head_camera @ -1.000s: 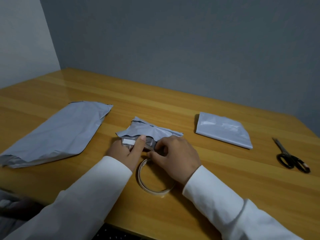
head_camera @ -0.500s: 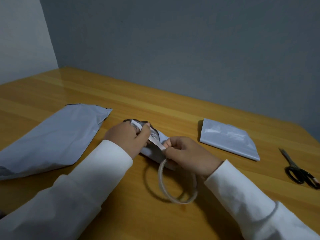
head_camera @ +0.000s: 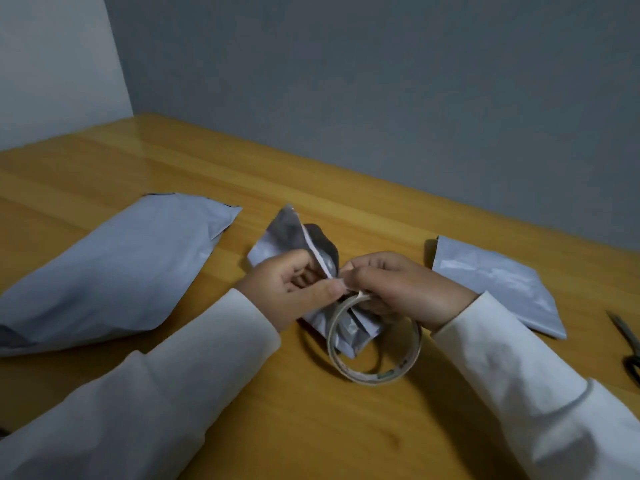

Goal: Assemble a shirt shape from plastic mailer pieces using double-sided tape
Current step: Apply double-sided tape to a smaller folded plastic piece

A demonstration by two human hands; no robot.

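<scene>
Head view: both hands' fingers (head_camera: 332,289) pinching tape strip (head_camera: 317,252).

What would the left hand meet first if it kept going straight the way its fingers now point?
The left hand points right, thumb against the tape strip. Straight on, it would probably meet the right hand first, already nearly touching it; depth is unclear.

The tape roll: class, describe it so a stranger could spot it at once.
On the wooden table, look below the two hands. The tape roll is a thin pale ring hanging from the right hand, the only round thing among flat grey mailer pieces.
</scene>
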